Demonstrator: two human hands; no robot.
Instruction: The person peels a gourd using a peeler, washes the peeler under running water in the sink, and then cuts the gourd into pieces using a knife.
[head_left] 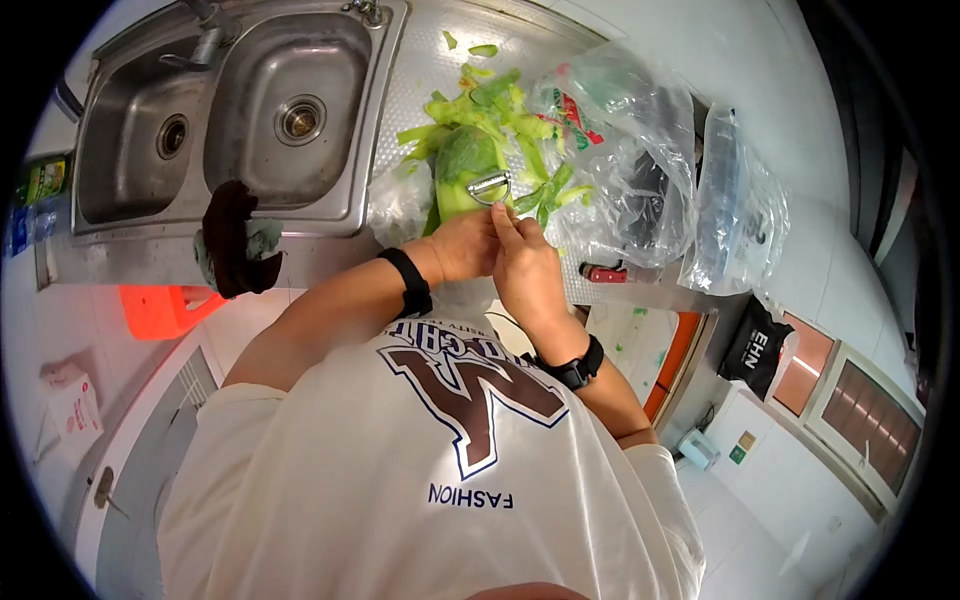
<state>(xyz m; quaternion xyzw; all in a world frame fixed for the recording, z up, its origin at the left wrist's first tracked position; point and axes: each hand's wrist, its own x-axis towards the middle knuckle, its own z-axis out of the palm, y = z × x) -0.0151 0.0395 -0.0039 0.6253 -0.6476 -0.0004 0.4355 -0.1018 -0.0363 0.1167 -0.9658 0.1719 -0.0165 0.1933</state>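
Observation:
A large, pale-green vegetable (467, 160), like a gourd or melon, lies on the ribbed metal counter, partly peeled, its near end hidden by my hands. My left hand (462, 246) is closed at that near end and appears to hold it. My right hand (527, 258) grips a metal peeler (490, 188), thumb stretched along its handle. The peeler's head rests on the vegetable's near part. Green peelings (495, 105) are heaped behind and to the right of the vegetable. My two hands are close together, touching or nearly so.
A double steel sink (290, 105) with a faucet (210, 40) is at left, a dark cloth (235, 240) over its front edge. Clear plastic bags (640, 150) lie right of the peelings. A small red-and-black object (603, 272) sits near the counter's front edge.

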